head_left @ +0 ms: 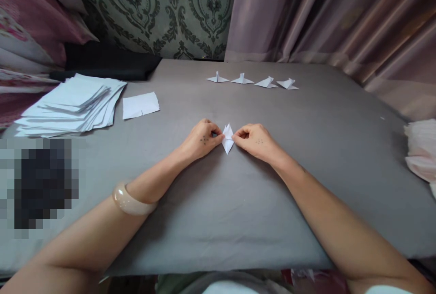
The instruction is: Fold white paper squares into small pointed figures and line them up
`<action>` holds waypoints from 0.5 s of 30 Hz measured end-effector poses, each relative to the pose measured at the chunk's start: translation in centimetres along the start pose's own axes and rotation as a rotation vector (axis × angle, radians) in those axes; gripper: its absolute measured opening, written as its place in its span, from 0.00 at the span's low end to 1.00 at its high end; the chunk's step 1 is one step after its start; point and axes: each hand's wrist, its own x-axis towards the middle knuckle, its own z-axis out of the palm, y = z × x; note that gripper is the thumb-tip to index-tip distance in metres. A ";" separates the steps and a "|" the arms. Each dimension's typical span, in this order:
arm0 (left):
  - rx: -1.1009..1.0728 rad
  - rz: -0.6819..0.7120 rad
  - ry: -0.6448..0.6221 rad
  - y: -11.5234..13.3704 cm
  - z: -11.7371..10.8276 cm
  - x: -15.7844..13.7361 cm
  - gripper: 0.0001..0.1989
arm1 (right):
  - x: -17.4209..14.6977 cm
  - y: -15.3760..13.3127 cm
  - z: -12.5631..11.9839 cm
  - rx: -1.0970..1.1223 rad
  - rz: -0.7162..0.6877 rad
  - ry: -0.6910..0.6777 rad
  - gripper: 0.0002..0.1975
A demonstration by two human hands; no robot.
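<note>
Between my two hands is a small piece of folded white paper [228,142], diamond-shaped, with split points at its far end. My left hand [204,138] pinches its left corner between thumb and fingers. On the opposite corner, the thumb and fingertips of my right hand [255,140] are closed as well. The paper is just above or on the grey cloth; I cannot tell which. Farther back stands a row of several folded paper birds, among them one bird [217,77] at the left end and another bird [288,84] at the right end.
A loose stack of white paper sheets [75,103] lies at the left of the grey-covered table [238,221]. Beside it is a single torn sheet [141,105]. Folded black cloth [109,62] sits behind the stack. A whitish bundle [422,148] is at the right edge.
</note>
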 end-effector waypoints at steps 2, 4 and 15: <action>-0.006 -0.007 -0.001 0.0 0.0 0.0 0.10 | 0.0 -0.1 0.0 0.006 0.015 -0.004 0.09; -0.011 -0.010 -0.003 0.0 0.1 0.1 0.09 | 0.0 -0.2 -0.1 0.015 0.024 -0.009 0.09; 0.000 0.024 0.004 -0.1 0.5 -0.1 0.05 | 0.1 -0.7 -0.2 0.038 0.111 -0.040 0.07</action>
